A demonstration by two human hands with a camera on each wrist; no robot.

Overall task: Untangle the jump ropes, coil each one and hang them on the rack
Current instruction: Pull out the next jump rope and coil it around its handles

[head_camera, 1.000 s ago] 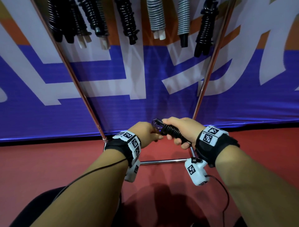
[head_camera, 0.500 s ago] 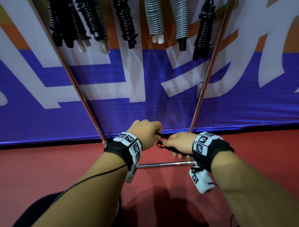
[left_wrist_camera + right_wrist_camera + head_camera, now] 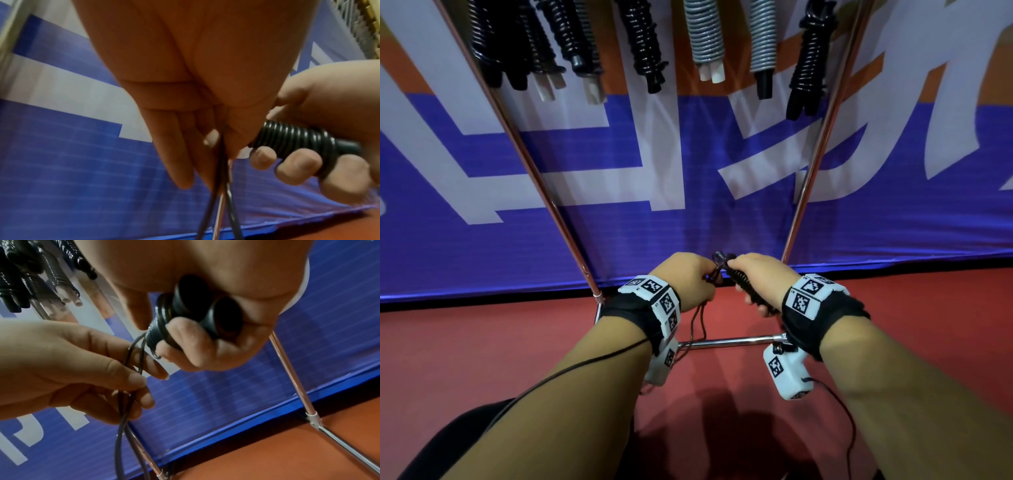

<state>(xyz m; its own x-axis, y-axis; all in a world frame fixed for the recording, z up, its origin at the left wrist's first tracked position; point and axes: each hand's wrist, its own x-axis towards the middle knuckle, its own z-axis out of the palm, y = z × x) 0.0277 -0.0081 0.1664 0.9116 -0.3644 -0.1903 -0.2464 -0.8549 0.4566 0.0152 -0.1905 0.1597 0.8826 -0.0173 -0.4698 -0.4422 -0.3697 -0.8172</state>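
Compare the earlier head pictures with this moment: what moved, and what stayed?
The right hand dipped with the coiled black jump rope, then lifted again. The left hand stayed close, now pinching the loose cord trailing below. The right hand's hold is unchanged, as are the ropes hung on the rack.

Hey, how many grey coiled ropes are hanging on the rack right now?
2, side by side at top middle: the left grey rope ends in white handles, the right grey rope in a black handle. More may hang out of view.

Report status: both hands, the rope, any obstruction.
Right hand grips black rope-wound jump-rope handles. Left hand pinches the loose dark cord. Not yet hung. No obstruction seen.
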